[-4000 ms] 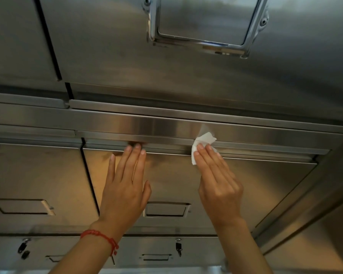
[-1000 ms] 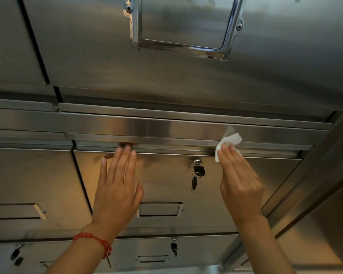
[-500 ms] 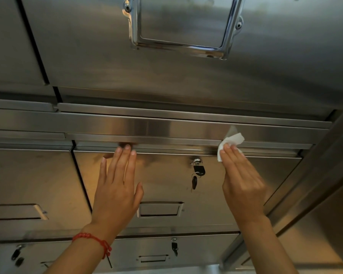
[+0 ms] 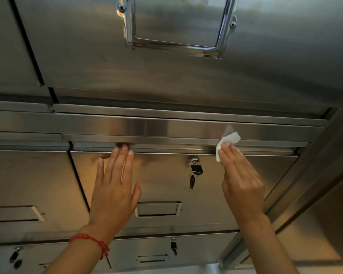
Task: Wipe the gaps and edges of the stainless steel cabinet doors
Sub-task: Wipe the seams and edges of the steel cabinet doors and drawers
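The right hand (image 4: pixel 241 180) lies flat with straight fingers, pressing a crumpled white paper tissue (image 4: pixel 227 144) into the gap along the top edge of the brushed stainless steel cabinet door (image 4: pixel 166 186), toward its upper right corner; the fingers cover most of the tissue. The left hand (image 4: pixel 115 186) rests spread and flat near the door's upper left corner. A small dark key (image 4: pixel 195 170) hangs in the lock between them. A red braided bracelet (image 4: pixel 91 243) circles the left wrist.

My crumpled white tissue (image 4: pixel 227 144) sits pressed against the steel cabinet door's (image 4: pixel 166 184) top edge gap, far right.
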